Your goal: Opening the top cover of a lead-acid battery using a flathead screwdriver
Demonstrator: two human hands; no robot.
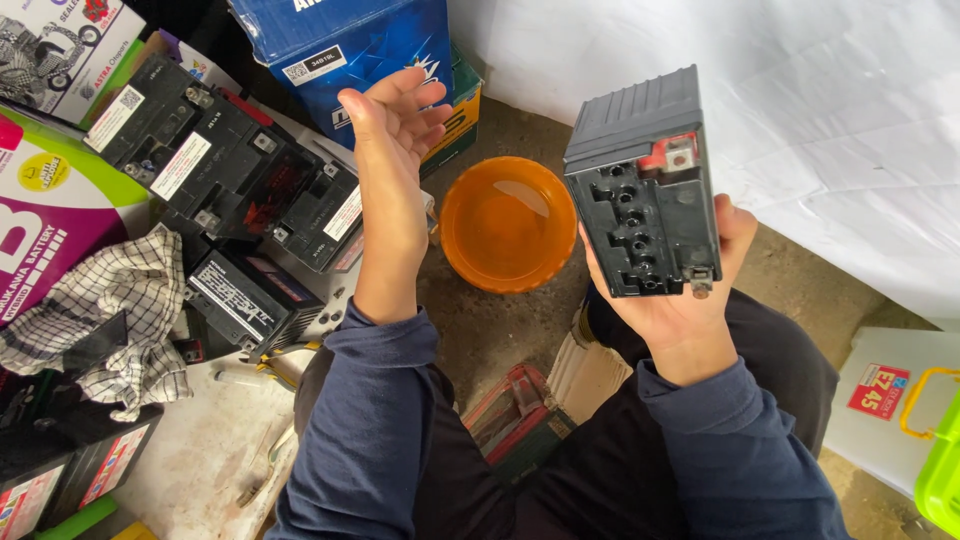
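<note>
My right hand (pixel 690 300) grips a small dark grey battery (pixel 645 185) from below, tilted so its top faces me, showing a row of round filler holes, a red terminal cover and a metal terminal. My left hand (pixel 392 160) is raised beside it, palm toward the battery, fingers apart and holding nothing. Between my hands, on the ground below, sits an orange bowl (pixel 508 225) with clear liquid in it. Both arms wear dark blue sleeves.
Several black batteries (pixel 225 165) lie at the left by a checked cloth (pixel 115 310). A blue carton (pixel 350 50) stands behind my left hand. White sheet (pixel 800 110) at the right; white container with a yellow handle (pixel 890 400) and a green bin (pixel 942 470).
</note>
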